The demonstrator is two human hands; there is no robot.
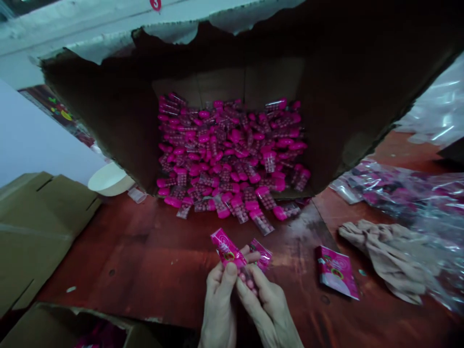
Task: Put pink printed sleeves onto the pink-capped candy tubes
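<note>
Worn reddish-brown tabletop [108, 251] fills my remote feed, with a torn-edged cardboard box [94, 111] lying tipped on it, its open mouth facing the camera and its inside packed with clear strips of pink beads [232, 145]. Several of those strips have spilled over the box's lip and lie on the table, not far ahead of the hands. At the bottom of my view, the left hand [217, 309] is closed on a pink printed sachet [226, 249], its thumb pressed against the packet. Right beside it, the right hand [268, 309] grips a single clear strip [248, 279], its fingers wrapped along the beads, and the two hands are almost touching. A second pink sachet [262, 254] sticks up just behind them, though I can't tell which hand, if either, has it. Farther right, a third pink sachet [337, 271] lies flat on the table near a crumpled beige cloth [387, 261], with a clear plastic bag [391, 188] of packets heaped behind. Over on the left I see a flattened cardboard sheet [39, 232] and a white bowl [109, 179], and an open carton [72, 324] sits in the bottom-left corner with something pink inside.
</note>
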